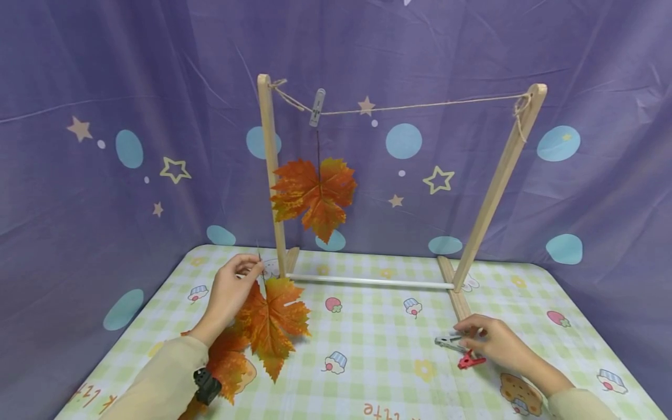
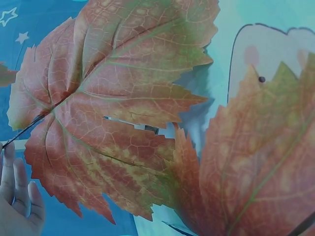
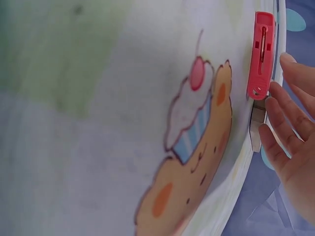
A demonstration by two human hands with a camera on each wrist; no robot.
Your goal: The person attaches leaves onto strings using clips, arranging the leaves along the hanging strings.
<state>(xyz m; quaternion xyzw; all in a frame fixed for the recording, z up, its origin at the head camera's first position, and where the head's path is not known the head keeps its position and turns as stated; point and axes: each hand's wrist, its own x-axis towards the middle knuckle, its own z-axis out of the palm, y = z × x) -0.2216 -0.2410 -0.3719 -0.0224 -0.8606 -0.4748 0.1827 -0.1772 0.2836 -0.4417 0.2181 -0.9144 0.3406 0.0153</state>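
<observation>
In the head view my left hand [image 1: 236, 286] pinches the thin dark stem of an orange-green artificial maple leaf [image 1: 275, 321], which hangs below the fingers. Another such leaf [image 1: 231, 356] lies under it on the table. My right hand [image 1: 496, 341] has its thumb and forefinger at a grey clothespin [image 1: 448, 342] and seems to pinch its near end. Touching or close beside it is a red clothespin [image 1: 471, 360], also seen in the right wrist view [image 3: 262, 54]; the grey one is hidden there. A third leaf [image 1: 320, 195] hangs from a grey clothespin [image 1: 317, 108] on the string.
A wooden frame with two posts [image 1: 490, 198] and a white crossbar [image 1: 367, 282] stands at the back of the table. Twine [image 1: 420, 106] runs between the post tops. The table wears a checked cloth [image 1: 378, 338]; a purple curtain [image 1: 210, 87] surrounds it.
</observation>
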